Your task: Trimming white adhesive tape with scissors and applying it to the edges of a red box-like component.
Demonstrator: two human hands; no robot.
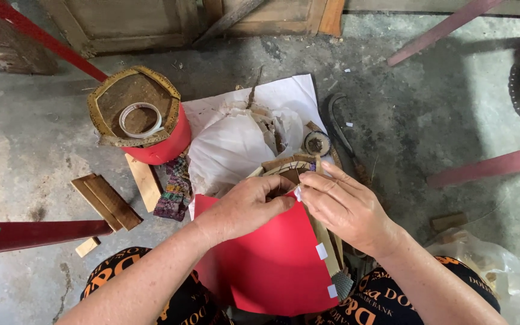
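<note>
Both hands, left hand [249, 206] and right hand [341, 207], pinch fingers closed on the red sheet [272, 259], its length running toward the lap.

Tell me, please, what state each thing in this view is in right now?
Left hand: pinching the red sheet's top edge.
Right hand: pinching a small white tape piece at that edge.
Red sheet: curved, with white tape tabs along one side.
Red drum: upright, open-topped, tape roll inside.
White paper: crumpled and torn.
Wood strips: lying flat on the floor.
</note>
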